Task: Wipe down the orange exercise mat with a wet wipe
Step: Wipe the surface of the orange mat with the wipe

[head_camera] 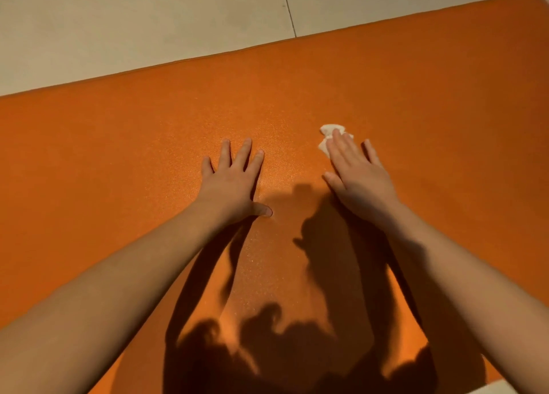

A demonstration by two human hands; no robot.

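The orange exercise mat (118, 162) fills most of the head view and lies flat on the floor. My left hand (231, 180) rests flat on the mat with its fingers spread and straight. To its right, my right hand (356, 171) presses a crumpled white wet wipe (328, 135) onto the mat with straight fingers. Most of the wipe is hidden under those fingers; only its far and left edges show.
Pale tiled floor (133, 22) lies beyond the mat's far edge, with a dark grout line (288, 7) running away from me. A strip of floor shows at the bottom right corner (523, 386). My shadow falls across the near part of the mat.
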